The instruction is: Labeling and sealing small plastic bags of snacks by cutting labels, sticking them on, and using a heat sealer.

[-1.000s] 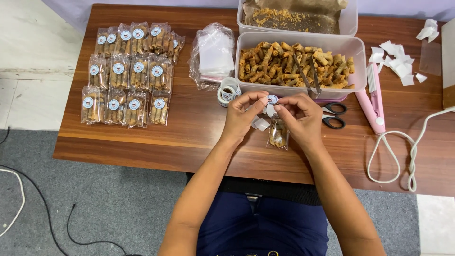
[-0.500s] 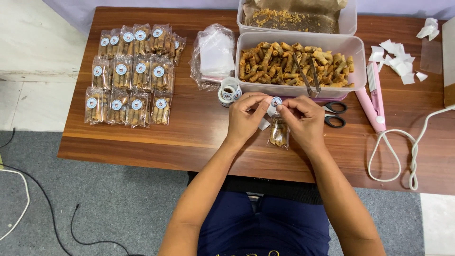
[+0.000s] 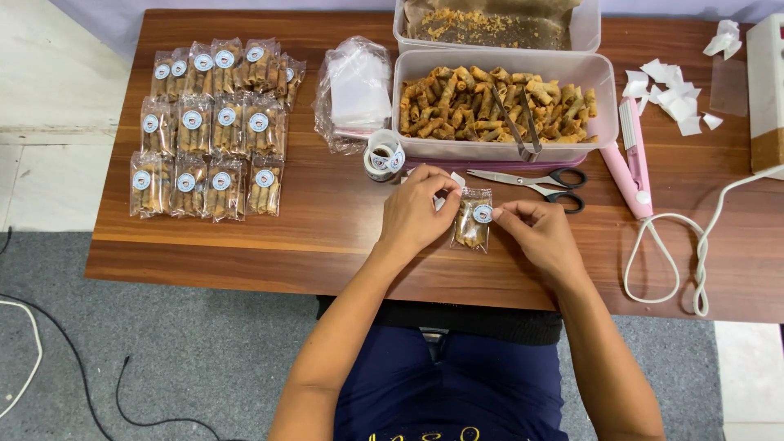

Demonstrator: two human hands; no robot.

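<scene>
A small clear packet of fried rolls (image 3: 472, 219) lies on the wooden table (image 3: 327, 220), with a round sticker near its top right. My right hand (image 3: 539, 235) touches the packet's right edge by the sticker, fingers pinched. My left hand (image 3: 418, 211) rests just left of the packet, its fingers closed on a small white scrap of sticker backing (image 3: 454, 179). A roll of round stickers (image 3: 382, 155) stands just beyond my left hand.
Several finished packets (image 3: 211, 131) lie in rows at the left. A bag of clear pouches (image 3: 353, 90), a tub of fried rolls with tongs (image 3: 500, 106), scissors (image 3: 535, 181), a pink heat sealer (image 3: 630, 163) with white cord and paper scraps (image 3: 670, 90) sit behind and right.
Both hands came down and apart; the sticker held up between the fingers now sits on the packet, which lies flat on the table.
</scene>
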